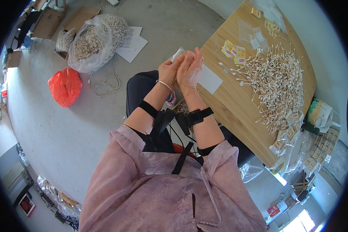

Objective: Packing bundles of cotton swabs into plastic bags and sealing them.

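Both my hands are together beside the table's left edge. My left hand [168, 72] is closed around a small clear bag of cotton swabs [178, 54], whose top sticks up past the fingers. Against it from the other side presses my right hand [189, 70], its fingers rather straight and partly curled over the bag; its inner side is hidden. On the wooden table [236, 112], a big loose heap of cotton swabs [276, 81] lies to the right of my hands. A white sheet of paper [210, 80] is nearest my right hand.
Yellow printed cards [234, 52] and clear plastic sleeves [245, 31] lie toward the table's far side. Packed swab boxes [321, 149] are stacked at the right. On the floor at left stand a large clear sack of swabs [91, 44], a red plastic bag [65, 87] and a coiled cable [107, 86].
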{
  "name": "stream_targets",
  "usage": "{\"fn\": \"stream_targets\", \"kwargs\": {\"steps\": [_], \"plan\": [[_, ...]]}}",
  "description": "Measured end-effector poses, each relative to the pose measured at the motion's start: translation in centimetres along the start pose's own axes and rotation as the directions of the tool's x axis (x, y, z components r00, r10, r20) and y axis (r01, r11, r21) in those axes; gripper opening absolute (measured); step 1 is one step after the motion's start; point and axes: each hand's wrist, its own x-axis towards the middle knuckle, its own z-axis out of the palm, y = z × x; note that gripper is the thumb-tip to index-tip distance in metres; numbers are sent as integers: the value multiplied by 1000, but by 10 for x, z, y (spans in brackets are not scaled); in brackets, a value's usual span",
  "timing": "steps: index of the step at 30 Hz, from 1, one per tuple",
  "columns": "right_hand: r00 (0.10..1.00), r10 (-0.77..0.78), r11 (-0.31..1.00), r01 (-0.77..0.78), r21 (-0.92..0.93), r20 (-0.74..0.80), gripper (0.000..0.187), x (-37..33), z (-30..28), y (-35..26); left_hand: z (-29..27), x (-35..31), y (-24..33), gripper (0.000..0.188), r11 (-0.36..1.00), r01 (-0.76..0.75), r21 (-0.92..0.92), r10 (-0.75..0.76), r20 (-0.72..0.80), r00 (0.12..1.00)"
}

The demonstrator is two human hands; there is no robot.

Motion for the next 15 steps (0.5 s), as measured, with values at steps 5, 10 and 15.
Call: {"fn": "stream_targets", "kwargs": {"steps": [5, 10, 15], "plan": [[999, -32, 998, 33, 54, -16, 39, 0, 1, -1, -4, 1, -6, 28, 1000, 23, -22, -24, -56, 998], [996, -92, 994, 92, 66, -1, 36, 0, -4, 0, -6, 4, -11, 28, 997, -39, 70, 42, -38, 998], [995, -102, 989, 102, -106, 2, 44, 2, 0, 5, -3, 4, 3, 29, 997, -28, 71, 28, -2, 1000]]}}
